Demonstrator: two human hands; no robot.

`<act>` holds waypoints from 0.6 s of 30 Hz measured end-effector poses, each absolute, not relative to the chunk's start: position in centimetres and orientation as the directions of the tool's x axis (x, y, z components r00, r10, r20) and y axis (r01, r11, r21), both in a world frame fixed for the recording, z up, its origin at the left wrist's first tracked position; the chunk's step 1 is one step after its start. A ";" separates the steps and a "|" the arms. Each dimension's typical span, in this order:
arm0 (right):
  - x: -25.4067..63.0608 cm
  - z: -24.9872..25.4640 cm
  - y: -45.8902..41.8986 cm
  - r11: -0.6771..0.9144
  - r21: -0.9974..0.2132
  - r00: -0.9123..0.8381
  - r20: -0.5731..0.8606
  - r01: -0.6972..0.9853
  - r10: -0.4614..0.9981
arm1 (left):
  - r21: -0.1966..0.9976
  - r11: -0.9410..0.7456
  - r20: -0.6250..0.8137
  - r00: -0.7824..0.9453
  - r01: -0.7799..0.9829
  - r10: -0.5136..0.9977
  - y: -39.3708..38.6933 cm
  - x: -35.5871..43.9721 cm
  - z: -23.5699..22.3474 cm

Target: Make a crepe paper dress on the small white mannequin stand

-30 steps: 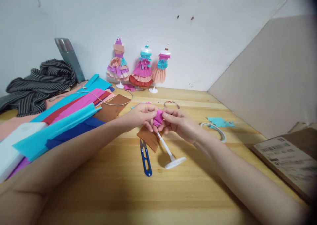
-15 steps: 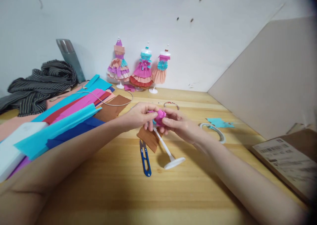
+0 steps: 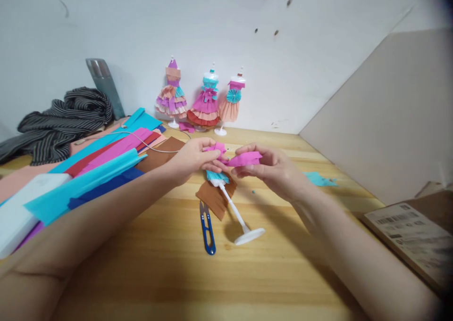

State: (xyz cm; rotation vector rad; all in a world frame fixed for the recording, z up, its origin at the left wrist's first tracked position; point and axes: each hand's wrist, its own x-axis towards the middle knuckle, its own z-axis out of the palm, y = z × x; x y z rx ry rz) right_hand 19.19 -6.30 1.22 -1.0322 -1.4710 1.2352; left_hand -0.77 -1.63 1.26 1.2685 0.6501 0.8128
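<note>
Pink paper (image 3: 245,159), a compact bundle half a second before, had opened out sideways, and my right hand (image 3: 271,164) had moved off to the right, leaving a wider gap from my left hand (image 3: 198,157). Both were holding: my right thumb and fingers pinched the long folded end, while my left fingers had the other part, a loop of the same colour, and the two parts met in a narrow stretch between them. Whether it was one strip or two, I couldn't tell. All of it hung above the middle of the desk (image 3: 159,276), over the upper end of a white stand (image 3: 235,210). That stand slanted away from me, its round base nearest, with turquoise paper (image 3: 216,176) around its far end, just under my left fingers; I couldn't see whether they touched it. Brown paper (image 3: 211,197) lay beneath that end, and blue snips (image 3: 208,231) lay just beside it, blades pointing away from me. Off to my right were a turquoise scrap (image 3: 320,179) and a cardboard box (image 3: 410,226) with a label. To my left spread coloured sheets (image 3: 113,153), with a striped cloth (image 3: 67,116) and a bottle (image 3: 104,83) behind them. Three little dress forms in paper skirts, the middle one (image 3: 205,99) mostly pink, stood against the wall.
</note>
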 end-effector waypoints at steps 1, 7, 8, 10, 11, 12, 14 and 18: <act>19.2 1.3 -6.4 0.108 -0.994 -0.250 0.102 0.010 0.963 | 0.980 0.091 0.023 0.557 -0.175 0.830 -1.7 -0.7 1.3; 18.8 1.6 -6.8 0.031 -0.993 -0.264 0.061 -0.115 0.963 | 0.987 0.022 0.064 0.510 -0.161 0.858 -2.4 -0.3 1.6; 18.7 1.6 -6.8 0.028 -0.991 -0.264 0.063 -0.134 0.962 | 0.988 0.014 0.067 0.508 -0.155 0.859 -2.5 -0.3 1.6; 18.6 1.6 -6.8 0.039 -0.987 -0.263 0.080 -0.158 0.962 | 0.988 0.008 0.072 0.515 -0.153 0.854 -2.6 -0.2 1.4; 18.6 1.5 -6.7 0.052 -0.984 -0.251 0.095 -0.170 0.963 | 0.988 0.011 0.074 0.525 -0.157 0.848 -2.6 -0.2 1.3; 18.7 1.5 -6.6 0.065 -0.981 -0.232 0.107 -0.182 0.967 | 0.986 0.018 0.074 0.537 -0.165 0.840 -2.6 -0.1 1.2; 18.9 1.4 -6.2 0.078 -0.976 -0.174 0.114 -0.205 0.978 | 0.982 0.046 0.067 0.562 -0.186 0.825 -2.5 -0.2 1.0; 19.5 1.1 -5.4 0.083 -0.964 -0.086 0.108 -0.254 0.990 | 0.954 0.160 0.021 0.589 -0.254 0.808 -2.1 -0.4 1.0</act>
